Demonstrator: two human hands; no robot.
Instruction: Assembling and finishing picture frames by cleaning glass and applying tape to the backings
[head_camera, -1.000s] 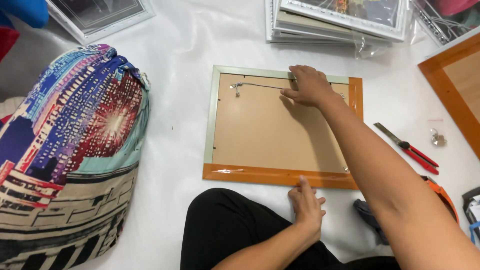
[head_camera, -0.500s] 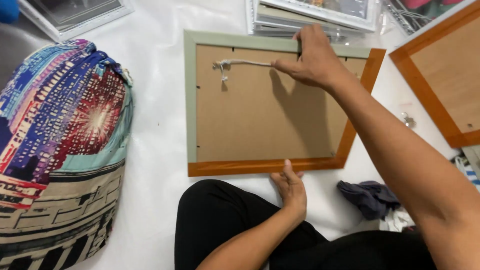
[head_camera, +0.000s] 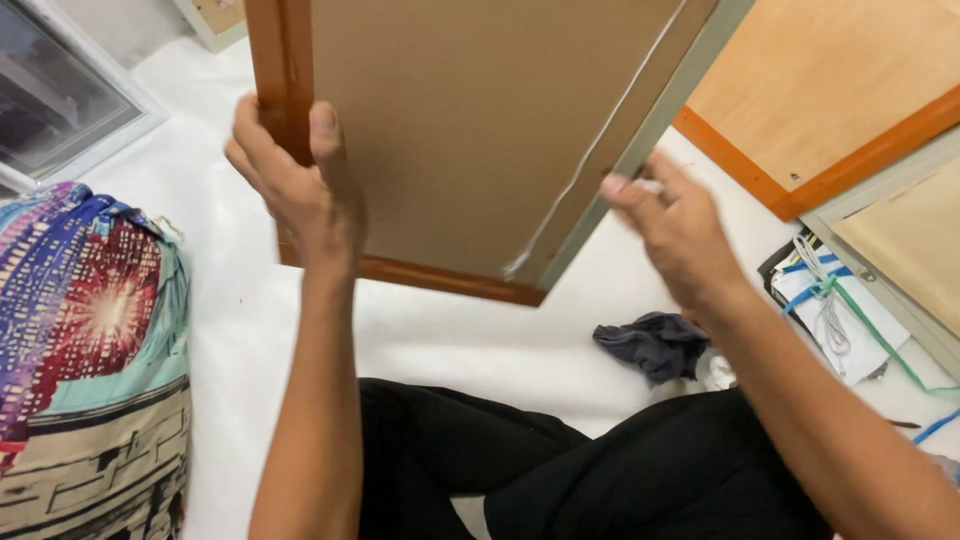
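Across the upper centre of the frame, a wooden picture frame (head_camera: 480, 130) is being held up, back side toward the camera. Left hand (head_camera: 295, 190) is gripping its orange-brown edge, fingers wrapped shut around the rail. Right hand (head_camera: 675, 230) is reaching toward the pale edge beside the hanging cord (head_camera: 590, 170), fingers half curled; whether they are pinching anything cannot be told. Rigid, light-looking and likely glazed, it is best held by its rails.

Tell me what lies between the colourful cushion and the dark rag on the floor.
In the head view, between the colourful cushion and dark rag: bare white floor, crossed by the left forearm.
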